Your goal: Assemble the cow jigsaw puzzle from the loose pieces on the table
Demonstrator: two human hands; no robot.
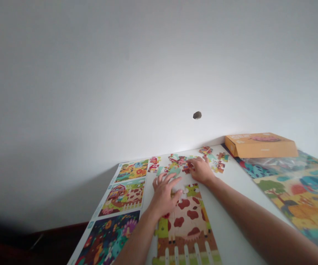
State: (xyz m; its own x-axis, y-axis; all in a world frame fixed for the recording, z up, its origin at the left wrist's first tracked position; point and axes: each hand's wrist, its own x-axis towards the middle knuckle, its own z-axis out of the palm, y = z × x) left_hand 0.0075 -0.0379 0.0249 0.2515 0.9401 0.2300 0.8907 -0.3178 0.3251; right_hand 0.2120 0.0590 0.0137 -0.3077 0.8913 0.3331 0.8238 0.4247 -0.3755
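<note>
The left hand lies with its fingers spread apart over the top edge of a part-built cardboard jigsaw showing red-brown cow blotches, its grip open and clamped on nothing. The right hand rests among loose jigsaw pieces farther along the white surface; whether its fingers pinch one cannot be told. The pieces look light, thin and stiff, and likely to slide on that smooth top, so they seem best lifted by their edges between fingertip and thumb. A printed picture sheet lies to the left.
</note>
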